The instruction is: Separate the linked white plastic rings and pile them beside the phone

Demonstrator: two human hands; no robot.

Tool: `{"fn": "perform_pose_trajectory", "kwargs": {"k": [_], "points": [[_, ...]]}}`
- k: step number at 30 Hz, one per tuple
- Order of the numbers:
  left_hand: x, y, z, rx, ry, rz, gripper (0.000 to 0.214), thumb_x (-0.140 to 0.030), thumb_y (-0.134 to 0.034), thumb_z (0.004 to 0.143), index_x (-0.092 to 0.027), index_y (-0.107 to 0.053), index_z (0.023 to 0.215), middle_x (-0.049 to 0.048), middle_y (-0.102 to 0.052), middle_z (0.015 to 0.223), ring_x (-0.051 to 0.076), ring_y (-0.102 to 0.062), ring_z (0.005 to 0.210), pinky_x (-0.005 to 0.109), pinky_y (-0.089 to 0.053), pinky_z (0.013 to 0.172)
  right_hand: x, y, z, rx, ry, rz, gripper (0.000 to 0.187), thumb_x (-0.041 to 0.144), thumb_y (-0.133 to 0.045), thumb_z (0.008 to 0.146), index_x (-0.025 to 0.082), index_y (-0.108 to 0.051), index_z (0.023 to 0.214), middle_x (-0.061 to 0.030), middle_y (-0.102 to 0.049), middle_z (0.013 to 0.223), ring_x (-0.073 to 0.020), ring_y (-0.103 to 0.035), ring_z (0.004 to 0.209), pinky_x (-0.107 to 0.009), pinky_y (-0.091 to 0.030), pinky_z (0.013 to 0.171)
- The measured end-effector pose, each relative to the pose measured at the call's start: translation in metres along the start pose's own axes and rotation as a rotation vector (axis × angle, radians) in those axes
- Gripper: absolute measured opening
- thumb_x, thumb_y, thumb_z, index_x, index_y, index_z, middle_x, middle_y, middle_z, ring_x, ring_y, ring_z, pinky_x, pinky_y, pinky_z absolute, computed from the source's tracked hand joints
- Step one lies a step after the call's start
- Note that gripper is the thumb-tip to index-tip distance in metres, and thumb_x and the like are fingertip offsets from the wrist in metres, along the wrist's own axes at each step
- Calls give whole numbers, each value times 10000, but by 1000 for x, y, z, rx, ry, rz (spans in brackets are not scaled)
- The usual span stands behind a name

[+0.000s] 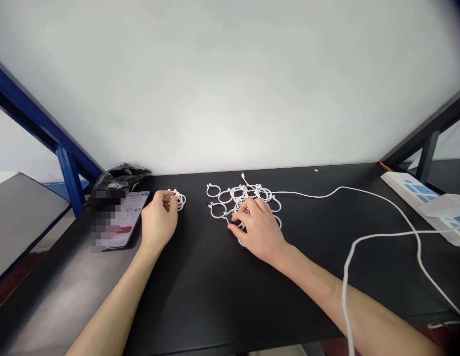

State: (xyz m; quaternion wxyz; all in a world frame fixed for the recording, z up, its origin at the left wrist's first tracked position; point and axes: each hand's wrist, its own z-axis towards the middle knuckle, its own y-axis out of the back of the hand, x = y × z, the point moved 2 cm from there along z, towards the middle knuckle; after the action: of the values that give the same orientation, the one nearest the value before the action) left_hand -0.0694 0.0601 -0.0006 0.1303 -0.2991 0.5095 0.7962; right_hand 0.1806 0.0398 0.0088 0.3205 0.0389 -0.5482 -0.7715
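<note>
My left hand (pixel 161 217) is closed, thumb and fingertips pinching a small bunch of thin white rings (pixel 182 201) just above the black tabletop. To the right of it lies a loose pile of similar white rings (pixel 217 210), each with small knobs where its ends meet. My right hand (pixel 257 225) reaches over the near side of this pile, fingers curved, with a gap between thumb and index finger. Its fingertips are close to the rings or touching them; which one cannot be told. The palm hides part of the pile.
A phone with a running timer (pixel 131 217) lies left of my left hand, before a crumpled black plastic bag (pixel 122 175). A white cable (pixel 341 189) runs from the pile to the right, near a white power strip (pixel 411 190). The black table (pixel 200 296) meets a pale wall.
</note>
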Motion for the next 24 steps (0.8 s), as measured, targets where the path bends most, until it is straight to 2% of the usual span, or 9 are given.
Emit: {"fn": "perform_pose_trajectory", "kwargs": {"k": [4, 6, 8, 10, 13, 16, 18, 21, 24], "points": [[-3, 1, -7, -87, -128, 195, 289, -375, -506, 874, -167, -621, 1038, 162, -613, 1105, 335, -550, 1037, 458, -442, 881, 1, -3, 0, 11, 25, -37, 133, 249, -645, 867, 201, -728, 775, -73, -585, 927, -227, -506, 898, -422, -475, 827], [-14, 1, -17, -96, -222, 195, 262, -353, -499, 883, -171, -636, 1011, 149, -611, 1097, 333, -529, 1056, 468, -429, 909, 1, -3, 0, 1, 47, -31, 145, 212, -629, 872, 193, -714, 756, -68, -587, 918, -220, -509, 893, -407, -477, 825], [-29, -2, -30, -28, -317, 86, 213, -321, -481, 904, -190, -641, 954, 97, -645, 1005, 277, -553, 989, 414, -440, 896, 3, -2, 0, -41, 63, -6, 143, 184, -614, 876, 181, -697, 760, -65, -590, 903, -214, -516, 889, -391, -481, 830], [-42, -6, -41, 106, -353, -64, 203, -322, -474, 922, -206, -640, 908, 48, -664, 919, 212, -576, 879, 335, -459, 824, 5, 1, 0, -101, 71, 47, 131, 188, -606, 883, 177, -685, 779, -63, -592, 888, -207, -524, 883, -379, -488, 834], [-57, -14, -53, 315, -339, -225, 235, -367, -477, 936, -221, -656, 894, 10, -665, 866, 152, -563, 741, 268, -448, 708, 11, 5, -2, -195, 60, 159, 117, 220, -608, 888, 188, -680, 802, -72, -591, 931, -208, -553, 931, -375, -505, 859], [-64, -17, -56, 415, -297, -313, 263, -388, -464, 944, -219, -663, 914, 1, -662, 866, 132, -553, 710, 250, -429, 678, 13, 6, -4, -228, 36, 269, 106, 241, -618, 885, 196, -675, 807, -105, -570, 1172, -238, -561, 1111, -403, -506, 937], [-65, -17, -57, 443, -269, -356, 265, -392, -464, 943, -215, -659, 926, -3, -665, 872, 127, -552, 713, 246, -424, 686, 13, 2, -5, -185, 33, 343, 86, 236, -607, 894, 203, -669, 844, -99, -553, 1270, -226, -580, 1137, -399, -513, 953], [-64, -15, -57, 515, -220, -404, 269, -401, -460, 943, -209, -646, 916, -18, -649, 812, 120, -525, 674, 240, -406, 654, 12, -4, -6, -88, 24, 441, 92, 234, -564, 923, 227, -656, 920, -66, -603, 1225, -181, -628, 1075, -366, -530, 938], [-62, -15, -56, 600, -155, -497, 301, -416, -438, 953, -196, -614, 849, -23, -610, 749, 120, -520, 681, 239, -404, 666, 11, -6, -8, -33, -21, 493, 93, 230, -547, 925, 238, -626, 974, -50, -621, 1209, -177, -626, 1094, -372, -520, 959]]}}
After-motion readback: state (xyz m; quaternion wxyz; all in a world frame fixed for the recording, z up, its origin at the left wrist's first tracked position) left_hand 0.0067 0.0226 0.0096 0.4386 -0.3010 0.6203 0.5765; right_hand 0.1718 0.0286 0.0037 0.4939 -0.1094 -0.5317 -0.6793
